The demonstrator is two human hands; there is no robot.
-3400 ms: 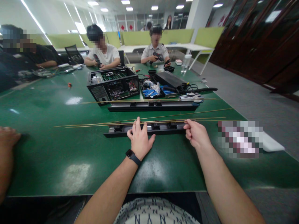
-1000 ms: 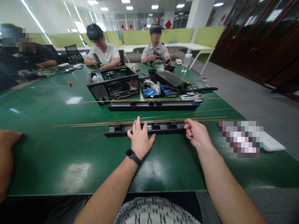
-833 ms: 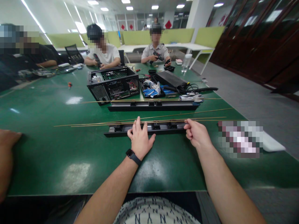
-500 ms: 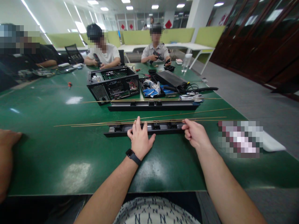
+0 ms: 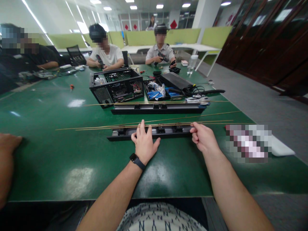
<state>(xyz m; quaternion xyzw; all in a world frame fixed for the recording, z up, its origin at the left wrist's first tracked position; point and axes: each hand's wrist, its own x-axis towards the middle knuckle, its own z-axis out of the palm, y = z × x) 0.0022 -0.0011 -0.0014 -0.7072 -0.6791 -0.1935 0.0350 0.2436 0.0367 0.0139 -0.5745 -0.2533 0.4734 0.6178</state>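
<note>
Several thin brass-coloured rods point(image 5: 96, 128) lie lengthwise over a black metal rail point(image 5: 131, 138) on the table in front of me. My left hand point(image 5: 145, 141), wearing a watch, rests on the rail and rods with its fingers spread. Near the rail's right end, my right hand point(image 5: 203, 136) is closed in a pinch on one thin rod, whose exact grip point the fingers hide. Black blocks point(image 5: 160, 129) sit along the rail's channel. Behind it lies a second black rail point(image 5: 144, 111) with more rods point(image 5: 154, 102) across it.
Farther back stand an open computer case point(image 5: 115, 86), a tray of gloves point(image 5: 156, 91) and a cable point(image 5: 199, 91). A pixelated item point(image 5: 247, 144) lies right. Another person's hand point(image 5: 11, 141) rests at left. Several people sit around the green table point(image 5: 60, 154).
My right hand has shifted slightly to the right, and the left end of one rod has slid a little the same way. My left hand stays in place.
</note>
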